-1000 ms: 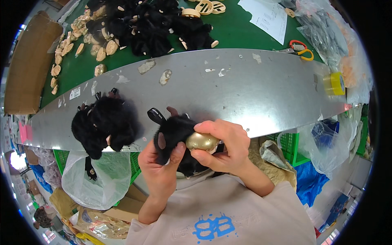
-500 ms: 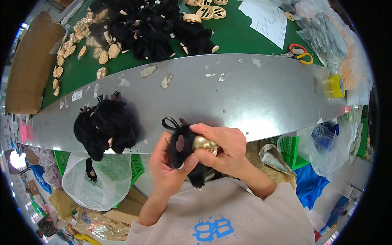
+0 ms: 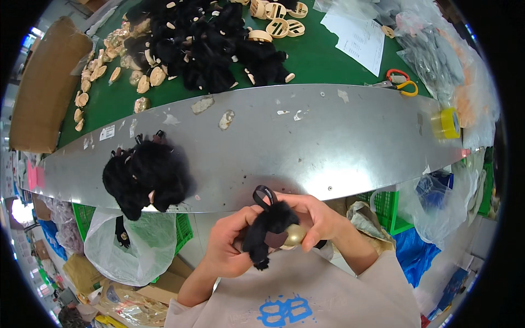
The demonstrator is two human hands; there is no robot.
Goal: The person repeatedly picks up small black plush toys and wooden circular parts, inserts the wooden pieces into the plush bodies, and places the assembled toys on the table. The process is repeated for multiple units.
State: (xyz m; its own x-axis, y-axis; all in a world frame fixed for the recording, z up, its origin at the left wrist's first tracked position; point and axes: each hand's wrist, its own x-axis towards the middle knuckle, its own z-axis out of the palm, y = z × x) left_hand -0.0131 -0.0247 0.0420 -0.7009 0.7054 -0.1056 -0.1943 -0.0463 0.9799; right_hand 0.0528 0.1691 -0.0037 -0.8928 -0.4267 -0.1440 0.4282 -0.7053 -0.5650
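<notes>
A small black plush toy with a black ribbon loop at its top is held between my two hands, close to my chest. From its side a shiny gold ball-shaped part bulges, beside a brown patch. My left hand is closed round the toy's left side. With the fingers of my right hand I grip the toy's upper right and the gold part; some fingertips are hidden behind it. Two black plush toys lie together on the metal table edge, to the left of my hands.
On the green table top lie a heap of black plush toys, gold ball parts and round beige slotted pieces. Scissors, yellow tape and paper lie right. A bag-lined green crate stands below, left.
Both hands have lowered toward my chest with the toy. The toy is turned, so its loop points up and the gold part sits lower. The right-hand grip has shifted.
</notes>
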